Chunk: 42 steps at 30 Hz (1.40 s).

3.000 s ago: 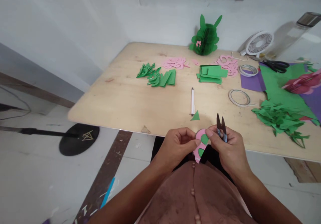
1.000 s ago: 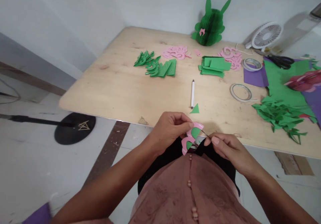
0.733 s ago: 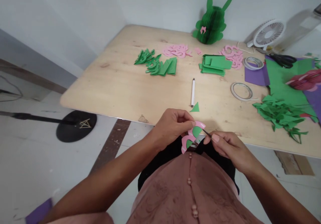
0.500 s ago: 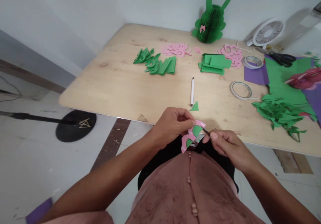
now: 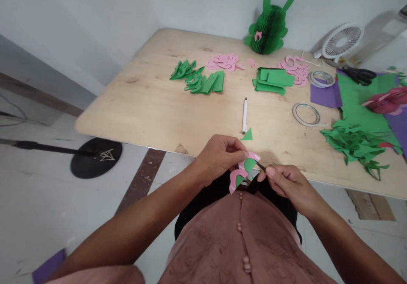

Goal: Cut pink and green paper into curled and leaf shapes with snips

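1. The left hand (image 5: 222,154) is closed, its thumb and forefinger pinching the upper left edge of a pink and green cutout (image 5: 234,178).
2. The cutout hangs over the lap at the table's near edge, between the two hands; its scalloped pink border curves around two green patches.
3. The right hand (image 5: 289,184) is also closed, thumb and fingers gripping a thin dark tool (image 5: 260,165). The fingers hide most of it. Its tip is at the cutout's right edge; whether it touches or lies just over the paper, I cannot tell.
4. Just beyond the hands, on the table (image 5: 136,110), lie a green scrap (image 5: 248,135) and a white pen (image 5: 244,116), the scrap just beside the pen's near end.
5. Farther back are folded green pieces (image 5: 203,82), a green stack (image 5: 273,80) and two pink heaps, one behind the pieces and one beside the stack.
6. Toward the right lie two tape rolls, black-handled scissors (image 5: 361,75) and a pile of green strips (image 5: 351,144).
7. A green paper figure (image 5: 270,29) stands upright by the wall, with a white fan (image 5: 341,41) to its right.
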Tool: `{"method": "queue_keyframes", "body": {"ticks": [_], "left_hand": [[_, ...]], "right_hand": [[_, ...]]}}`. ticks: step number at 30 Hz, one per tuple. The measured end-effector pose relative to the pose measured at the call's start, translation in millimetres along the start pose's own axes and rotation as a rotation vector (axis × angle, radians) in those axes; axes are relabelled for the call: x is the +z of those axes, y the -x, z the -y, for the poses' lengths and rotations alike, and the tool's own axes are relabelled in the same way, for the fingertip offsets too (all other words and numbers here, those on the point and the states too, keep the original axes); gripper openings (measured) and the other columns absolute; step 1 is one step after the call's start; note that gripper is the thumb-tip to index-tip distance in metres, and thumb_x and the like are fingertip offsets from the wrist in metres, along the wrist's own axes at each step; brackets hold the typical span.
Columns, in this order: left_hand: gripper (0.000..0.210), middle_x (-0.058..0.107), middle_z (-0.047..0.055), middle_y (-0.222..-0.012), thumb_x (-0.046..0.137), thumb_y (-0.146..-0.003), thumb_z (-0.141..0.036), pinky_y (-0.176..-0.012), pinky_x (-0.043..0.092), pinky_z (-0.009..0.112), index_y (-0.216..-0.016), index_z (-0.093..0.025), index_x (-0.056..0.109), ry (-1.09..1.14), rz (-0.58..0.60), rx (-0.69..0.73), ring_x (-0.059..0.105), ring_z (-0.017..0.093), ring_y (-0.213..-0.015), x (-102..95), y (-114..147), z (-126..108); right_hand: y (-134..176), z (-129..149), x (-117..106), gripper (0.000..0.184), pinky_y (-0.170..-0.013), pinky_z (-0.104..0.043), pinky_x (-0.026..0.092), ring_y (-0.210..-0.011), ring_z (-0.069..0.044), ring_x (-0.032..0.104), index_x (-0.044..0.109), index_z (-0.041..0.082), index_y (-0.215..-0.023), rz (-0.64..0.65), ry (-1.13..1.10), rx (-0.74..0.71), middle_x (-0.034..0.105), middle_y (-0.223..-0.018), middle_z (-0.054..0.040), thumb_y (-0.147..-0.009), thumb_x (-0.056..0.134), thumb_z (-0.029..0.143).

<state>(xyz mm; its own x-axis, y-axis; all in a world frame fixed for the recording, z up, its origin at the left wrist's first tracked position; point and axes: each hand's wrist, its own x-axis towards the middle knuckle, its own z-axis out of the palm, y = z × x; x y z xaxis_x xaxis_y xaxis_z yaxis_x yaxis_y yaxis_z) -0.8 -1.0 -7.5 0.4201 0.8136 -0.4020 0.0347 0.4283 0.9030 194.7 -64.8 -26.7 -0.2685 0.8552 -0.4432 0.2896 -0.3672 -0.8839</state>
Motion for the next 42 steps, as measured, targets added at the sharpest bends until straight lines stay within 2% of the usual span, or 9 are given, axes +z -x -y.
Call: {"method": "queue_keyframes", "body": {"ticks": [42], "left_hand": [[0.009,0.060,0.000,-0.052,0.064,-0.069,-0.017,-0.045,0.039,0.019,-0.061,-0.013,0.061,-0.051,0.009,0.014,0.052,0.007,-0.045,-2.0,0.1,-0.4]], "right_hand": [[-2.9,-2.6,2.3,0.043,-0.042,-0.022,0.020,-0.043,-0.008,0.026,0.069,0.015,-0.074,-0.074,0.068,-0.043,0.031,-0.046,0.0063,-0.086,0.048,0.050]]}}
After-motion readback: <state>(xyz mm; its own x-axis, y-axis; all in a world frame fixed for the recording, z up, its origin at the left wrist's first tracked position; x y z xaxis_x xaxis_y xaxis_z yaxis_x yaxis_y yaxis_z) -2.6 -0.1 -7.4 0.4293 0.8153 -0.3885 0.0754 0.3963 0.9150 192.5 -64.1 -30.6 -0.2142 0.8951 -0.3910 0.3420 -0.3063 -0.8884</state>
